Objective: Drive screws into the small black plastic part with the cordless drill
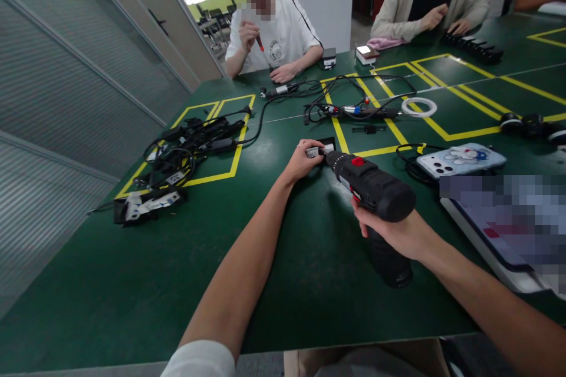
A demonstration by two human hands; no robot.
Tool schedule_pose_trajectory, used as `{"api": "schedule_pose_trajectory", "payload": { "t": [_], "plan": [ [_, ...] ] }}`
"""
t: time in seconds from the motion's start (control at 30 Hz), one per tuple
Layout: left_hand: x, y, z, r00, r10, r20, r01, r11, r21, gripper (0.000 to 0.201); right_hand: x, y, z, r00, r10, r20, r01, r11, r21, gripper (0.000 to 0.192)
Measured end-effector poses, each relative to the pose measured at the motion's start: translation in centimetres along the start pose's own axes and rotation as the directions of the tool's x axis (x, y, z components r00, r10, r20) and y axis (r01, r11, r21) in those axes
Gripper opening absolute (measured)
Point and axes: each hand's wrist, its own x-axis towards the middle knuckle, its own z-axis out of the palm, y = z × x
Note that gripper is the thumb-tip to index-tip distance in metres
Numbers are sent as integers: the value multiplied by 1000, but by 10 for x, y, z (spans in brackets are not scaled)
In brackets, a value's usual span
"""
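Observation:
My right hand (389, 230) is wrapped round the handle of a black cordless drill (371, 182) with red switches. The drill points away from me and to the left, its chuck end close to my left hand (306, 159). The fingers of that hand are closed on a small black part with a white label (328, 148), held at the green table (239, 259). Whether the bit touches the part is hard to make out. Part of the piece is hidden behind my fingers and the chuck.
Tangled black cables and adapters (198, 141) lie at left, beside a black-and-white piece (150, 206). A cabled tool (354, 111) and white ring (419, 107) lie beyond. A phone (462, 160) sits at right. Across the table, a person in white (278, 29) holds a screwdriver (260, 43).

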Motion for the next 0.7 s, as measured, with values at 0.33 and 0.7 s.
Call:
{"api": "schedule_pose_trajectory", "payload": {
  "t": [0.33, 0.7],
  "plan": [
    [-1, 0, -2, 1000, -4, 18, 4, 1000, 3, 26, -2, 2, 4, 999, -43, 33, 42, 999, 24, 40],
    [0, -4, -1, 1000, 22, 16, -22, 1000, -5, 26, -4, -2, 0, 999, -6, 45, 7, 1000, -19, 11]
  ]
}}
